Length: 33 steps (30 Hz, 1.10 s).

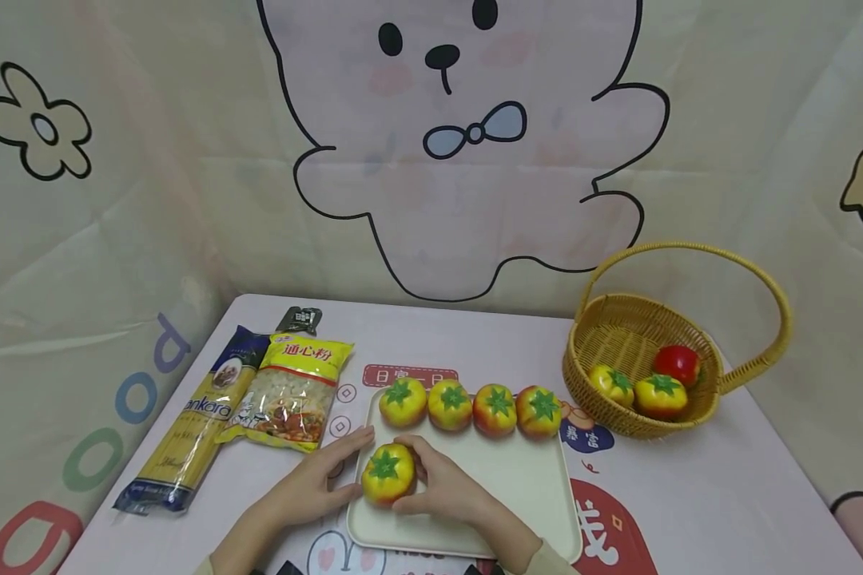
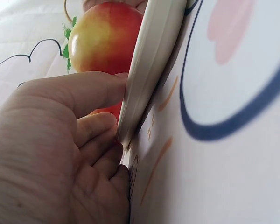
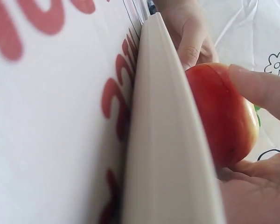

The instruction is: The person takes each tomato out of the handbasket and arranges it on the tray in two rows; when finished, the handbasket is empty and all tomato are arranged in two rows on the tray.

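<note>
A yellow-red tomato [image 1: 389, 474] with a green leafy top sits at the left front of a cream tray [image 1: 499, 495]. My right hand [image 1: 449, 483] holds this tomato from its right side, thumb in front and fingers behind; the right wrist view shows the thumb on the red skin [image 3: 219, 114]. On the other side, my left hand [image 1: 316, 479] is at the tray's left rim, its thumb beside the tomato and its fingers loosely bent. Several similar tomatoes [image 1: 449, 405] line the tray's back edge.
At the back right stands a wicker basket [image 1: 643, 319] with a tall handle, holding two yellow tomatoes [image 1: 660, 397] and a red fruit [image 1: 678, 365]. To the left lie a spaghetti pack [image 1: 187, 431], a macaroni bag [image 1: 288, 395] and a small dark packet [image 1: 300, 319]. A printed cloth covers the table.
</note>
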Motion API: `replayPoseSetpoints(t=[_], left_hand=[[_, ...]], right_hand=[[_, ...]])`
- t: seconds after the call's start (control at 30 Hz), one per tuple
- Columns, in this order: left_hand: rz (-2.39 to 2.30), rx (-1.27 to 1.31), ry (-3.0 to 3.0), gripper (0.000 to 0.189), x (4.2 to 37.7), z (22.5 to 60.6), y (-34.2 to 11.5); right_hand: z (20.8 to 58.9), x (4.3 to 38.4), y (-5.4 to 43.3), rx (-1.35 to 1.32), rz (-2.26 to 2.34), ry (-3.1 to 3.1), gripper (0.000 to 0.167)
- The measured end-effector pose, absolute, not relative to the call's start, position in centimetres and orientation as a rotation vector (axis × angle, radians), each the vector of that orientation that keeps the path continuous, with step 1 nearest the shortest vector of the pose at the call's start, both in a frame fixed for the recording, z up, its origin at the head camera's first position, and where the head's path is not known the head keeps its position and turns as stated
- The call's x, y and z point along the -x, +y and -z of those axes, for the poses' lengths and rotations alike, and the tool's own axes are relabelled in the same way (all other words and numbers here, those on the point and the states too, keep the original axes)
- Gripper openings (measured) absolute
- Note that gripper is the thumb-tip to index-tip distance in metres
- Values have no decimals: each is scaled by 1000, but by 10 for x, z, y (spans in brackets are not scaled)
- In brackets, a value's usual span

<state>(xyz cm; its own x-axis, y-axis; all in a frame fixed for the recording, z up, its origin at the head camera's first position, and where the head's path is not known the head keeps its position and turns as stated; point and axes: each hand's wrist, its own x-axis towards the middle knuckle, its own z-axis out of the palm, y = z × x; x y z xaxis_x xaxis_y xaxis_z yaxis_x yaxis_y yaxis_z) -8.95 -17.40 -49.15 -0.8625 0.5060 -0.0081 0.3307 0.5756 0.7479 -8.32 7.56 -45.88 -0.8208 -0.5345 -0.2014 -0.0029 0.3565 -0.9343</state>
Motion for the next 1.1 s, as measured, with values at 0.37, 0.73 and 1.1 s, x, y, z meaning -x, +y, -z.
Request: replayPoseSetpoints(t=[0.37,0.73,1.1], left_hand=[[-1150,-690,2590,65,88,492,-174],[-1147,-698,2594,65,89,493,-173],[-1154,-700,2598,66,89,493,-173]], right_hand=[[458,83,75,459,1422,2216,85],[450,79,78,473,1331,2337,85],[411,74,112,539,1358,2315,73]])
